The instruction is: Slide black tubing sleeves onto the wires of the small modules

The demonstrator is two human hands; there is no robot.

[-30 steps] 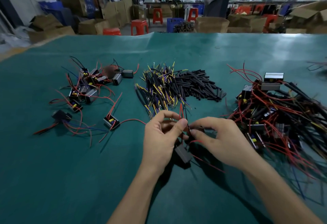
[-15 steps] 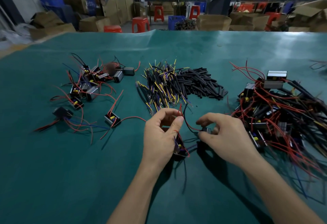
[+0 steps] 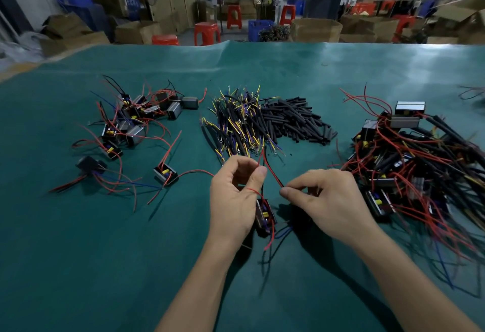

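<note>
Above module (image 3: 265, 216), left hand (image 3: 233, 200), right hand (image 3: 328, 203) pinch red wire (image 3: 271, 173).

On the table (image 3: 78, 253), a cluster of modules (image 3: 136, 121) is lying at the left and a larger tangled pile of modules (image 3: 420, 161) at the right. Between them, sleeved wires (image 3: 236, 124) are lying just left of the loose tubing sleeves (image 3: 294, 121), the heaps touching.

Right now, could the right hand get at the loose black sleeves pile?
Probably yes. The sleeves lie beyond the right hand with bare mat between, nothing on top of them. But that hand pinches a red wire, so it must let go first.
</note>
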